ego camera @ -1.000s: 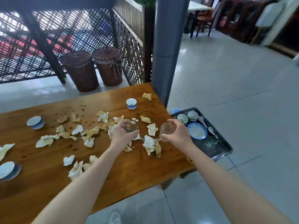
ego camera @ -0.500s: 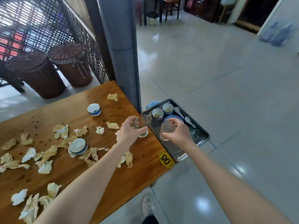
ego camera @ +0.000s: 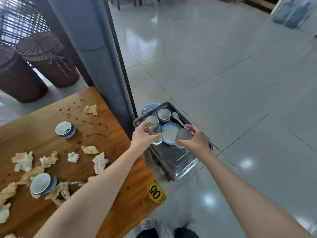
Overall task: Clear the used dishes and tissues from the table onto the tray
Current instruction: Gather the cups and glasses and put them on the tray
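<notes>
Progress: partial. The tray (ego camera: 181, 162) carries a plate (ego camera: 169, 134) and spoon (ego camera: 177, 117). The left hand (ego camera: 142, 140) grips a clear glass (ego camera: 154, 133) and the right hand (ego camera: 197, 140) a ribbed glass (ego camera: 183, 138), both over the tray. Two bowls (ego camera: 64, 129) and tissues (ego camera: 100, 162) on the table (ego camera: 103, 134) are uncleared.

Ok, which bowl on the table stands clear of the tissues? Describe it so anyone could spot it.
Start at the wooden table and look toward its far end by the grey pillar. There a blue-and-white bowl sits on bare wood among brown crumbs. The other bowl lies nearer, wedged among crumpled tissues.
</notes>
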A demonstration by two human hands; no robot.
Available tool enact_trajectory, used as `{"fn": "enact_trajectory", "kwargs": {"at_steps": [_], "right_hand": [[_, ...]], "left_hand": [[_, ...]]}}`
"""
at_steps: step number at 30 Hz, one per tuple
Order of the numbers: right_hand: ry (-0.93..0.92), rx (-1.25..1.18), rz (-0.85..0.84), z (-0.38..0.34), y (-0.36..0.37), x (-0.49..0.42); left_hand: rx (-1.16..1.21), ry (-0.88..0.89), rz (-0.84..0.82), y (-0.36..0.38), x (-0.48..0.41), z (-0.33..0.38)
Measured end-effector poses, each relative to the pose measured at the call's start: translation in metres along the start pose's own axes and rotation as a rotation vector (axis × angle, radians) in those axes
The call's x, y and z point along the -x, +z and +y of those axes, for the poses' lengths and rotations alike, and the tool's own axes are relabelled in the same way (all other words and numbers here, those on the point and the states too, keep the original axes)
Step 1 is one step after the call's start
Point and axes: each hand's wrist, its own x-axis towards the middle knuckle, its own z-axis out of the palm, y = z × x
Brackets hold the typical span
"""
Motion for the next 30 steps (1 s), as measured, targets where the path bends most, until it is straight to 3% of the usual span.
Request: {"fn": "enact_trajectory", "kwargs": {"at_steps": [5, 10, 16, 30], "right_hand": [[0.039, 0.006, -0.001, 0.039, -0.027, -0.035], [0.071, 0.100, -0.064, 0.081, -0.053, -0.078], [0.007, 0.206, -0.162, 0.141, -0.061, -0.118], [0.001, 0.245, -0.340, 0.282, -0.020, -0.165]], "left_hand": [[-0.017, -0.061, 0.015, 0.044, -0.013, 0.001], [0.029, -0.176, 0.157, 0.107, -0.018, -0.009], [0.092, -0.313, 0.140, 0.196, -0.023, -0.044], [0.062, -0.480, 0.178, 0.326, -0.062, -0.136]]}}
